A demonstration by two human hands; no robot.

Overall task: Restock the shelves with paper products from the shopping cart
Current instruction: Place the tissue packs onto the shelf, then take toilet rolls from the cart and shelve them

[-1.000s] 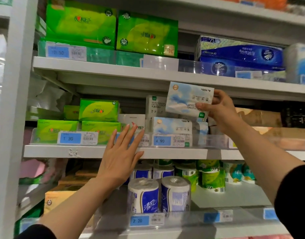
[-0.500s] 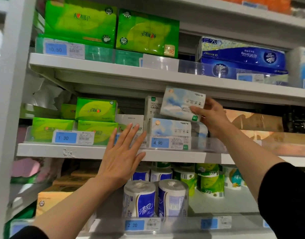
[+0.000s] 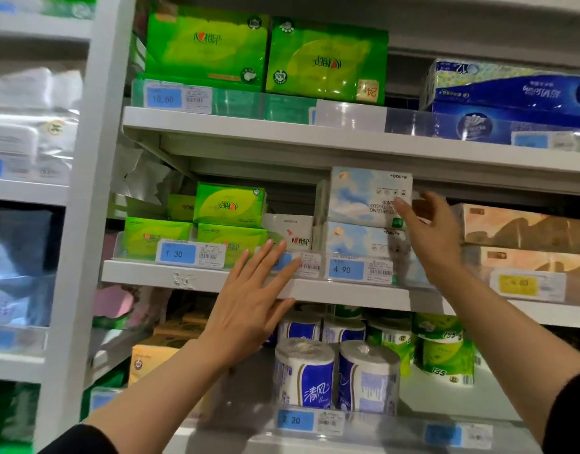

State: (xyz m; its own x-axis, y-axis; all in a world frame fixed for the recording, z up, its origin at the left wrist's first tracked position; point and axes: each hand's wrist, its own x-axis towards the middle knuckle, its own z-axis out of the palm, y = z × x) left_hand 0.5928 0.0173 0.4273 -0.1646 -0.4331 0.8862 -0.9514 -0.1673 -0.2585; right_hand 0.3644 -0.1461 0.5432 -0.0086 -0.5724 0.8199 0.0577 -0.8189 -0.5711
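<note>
A pale blue tissue pack with a cloud print lies on top of a matching pack on the middle shelf. My right hand is at the upper pack's right end, fingers straight and spread, a fingertip touching its front. My left hand is flat and open in front of the middle shelf's edge, fingers pointing up towards the price tags. Neither hand holds anything.
Green tissue packs fill the middle shelf's left side, and orange-brown packs its right. Large green and blue packs sit on the shelf above. Toilet rolls stand below. A white upright bounds the bay on the left.
My right hand set the cloud-print pack down onto the matching pack and let go, its fingers now spread. My left hand stayed at the shelf edge. The view moved closer.
</note>
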